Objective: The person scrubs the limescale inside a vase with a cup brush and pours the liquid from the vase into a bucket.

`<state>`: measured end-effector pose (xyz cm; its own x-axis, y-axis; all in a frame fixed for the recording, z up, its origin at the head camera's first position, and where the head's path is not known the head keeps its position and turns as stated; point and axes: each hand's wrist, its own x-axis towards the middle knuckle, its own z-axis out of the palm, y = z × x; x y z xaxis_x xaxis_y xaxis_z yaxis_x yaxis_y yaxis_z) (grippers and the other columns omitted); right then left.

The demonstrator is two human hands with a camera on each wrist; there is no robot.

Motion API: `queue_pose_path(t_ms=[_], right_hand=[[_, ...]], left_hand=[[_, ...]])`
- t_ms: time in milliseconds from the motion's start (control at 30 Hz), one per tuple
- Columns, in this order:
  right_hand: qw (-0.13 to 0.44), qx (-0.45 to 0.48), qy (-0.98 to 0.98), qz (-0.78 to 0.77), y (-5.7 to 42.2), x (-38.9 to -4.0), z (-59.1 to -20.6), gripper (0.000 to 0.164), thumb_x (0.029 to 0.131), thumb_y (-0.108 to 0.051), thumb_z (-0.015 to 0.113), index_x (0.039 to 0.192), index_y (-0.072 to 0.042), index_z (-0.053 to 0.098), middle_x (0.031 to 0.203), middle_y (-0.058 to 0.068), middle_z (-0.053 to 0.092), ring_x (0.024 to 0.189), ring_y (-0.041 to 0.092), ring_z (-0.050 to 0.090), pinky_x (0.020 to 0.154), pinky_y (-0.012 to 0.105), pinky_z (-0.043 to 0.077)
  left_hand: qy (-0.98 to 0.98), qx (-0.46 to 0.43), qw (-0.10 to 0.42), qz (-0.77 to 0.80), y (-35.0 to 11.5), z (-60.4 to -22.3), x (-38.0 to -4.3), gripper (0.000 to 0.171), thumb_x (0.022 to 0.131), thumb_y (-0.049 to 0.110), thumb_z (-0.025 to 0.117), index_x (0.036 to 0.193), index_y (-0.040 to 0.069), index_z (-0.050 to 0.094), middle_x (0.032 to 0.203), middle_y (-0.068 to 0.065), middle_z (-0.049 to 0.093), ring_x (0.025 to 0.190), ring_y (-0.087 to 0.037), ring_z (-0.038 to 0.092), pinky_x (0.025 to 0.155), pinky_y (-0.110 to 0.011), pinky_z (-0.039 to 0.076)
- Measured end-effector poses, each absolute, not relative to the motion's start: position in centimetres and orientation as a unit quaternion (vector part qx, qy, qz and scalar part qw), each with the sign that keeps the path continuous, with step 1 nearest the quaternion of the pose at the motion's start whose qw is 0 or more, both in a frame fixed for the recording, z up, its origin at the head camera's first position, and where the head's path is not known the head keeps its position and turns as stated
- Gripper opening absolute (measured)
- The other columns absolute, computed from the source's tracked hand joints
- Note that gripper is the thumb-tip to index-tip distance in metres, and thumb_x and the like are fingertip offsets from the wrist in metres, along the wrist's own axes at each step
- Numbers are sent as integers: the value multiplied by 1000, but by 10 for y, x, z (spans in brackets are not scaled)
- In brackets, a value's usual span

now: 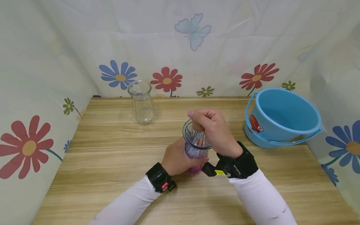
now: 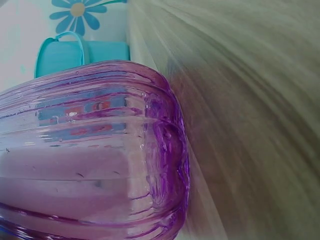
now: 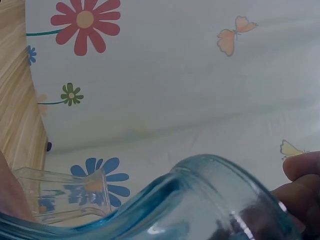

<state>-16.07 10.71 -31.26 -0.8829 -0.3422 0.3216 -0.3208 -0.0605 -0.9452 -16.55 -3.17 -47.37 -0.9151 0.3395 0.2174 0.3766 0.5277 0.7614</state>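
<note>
A ribbed glass vase (image 1: 197, 153), blue at its rim and purple at its base, stands upright on the table. My left hand (image 1: 177, 157) grips its side, fingers and thumb wrapped around it. The purple base (image 2: 167, 165) fills much of the left wrist view, right by the wood. Over the vase mouth, my right hand (image 1: 213, 129) has its fingers curled. From beneath them a thin, light-blue stick (image 1: 196, 137) slants down inside the glass; most of it is hidden. In the right wrist view, curled fingers (image 3: 302, 185) appear beside the bluish rim (image 3: 240, 185).
A clear glass vase (image 1: 143, 106) stands at the back left of the wooden table (image 1: 112, 156). To the right is a light-blue bucket (image 1: 270, 122), its handle lowered toward the front. A flowered curtain (image 1: 157, 43) hangs along the back and sides.
</note>
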Motion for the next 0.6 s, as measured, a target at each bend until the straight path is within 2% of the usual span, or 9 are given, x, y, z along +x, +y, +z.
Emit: queue_pose_path(t_ms=[300, 600], right_hand=[[50, -222, 689, -688, 107, -163, -312, 50, 105, -15, 51, 60, -4, 32, 62, 5, 22, 61, 26, 28, 73, 33, 34], [96, -202, 737, -638, 106, -166, -312, 50, 105, -21, 55, 63, -4, 34, 64, -1, 27, 64, 22, 30, 65, 33, 28]], left_hand=[[-875, -207, 20, -436, -32, -473, -167, 69, 72, 69, 82, 122, 27, 59, 103, 13, 70, 88, -5, 68, 78, -30, 59], [-873, -212, 24, -439, -32, -474, -167, 66, 74, 68, 81, 122, 28, 59, 104, 13, 71, 88, -5, 69, 79, -30, 59]])
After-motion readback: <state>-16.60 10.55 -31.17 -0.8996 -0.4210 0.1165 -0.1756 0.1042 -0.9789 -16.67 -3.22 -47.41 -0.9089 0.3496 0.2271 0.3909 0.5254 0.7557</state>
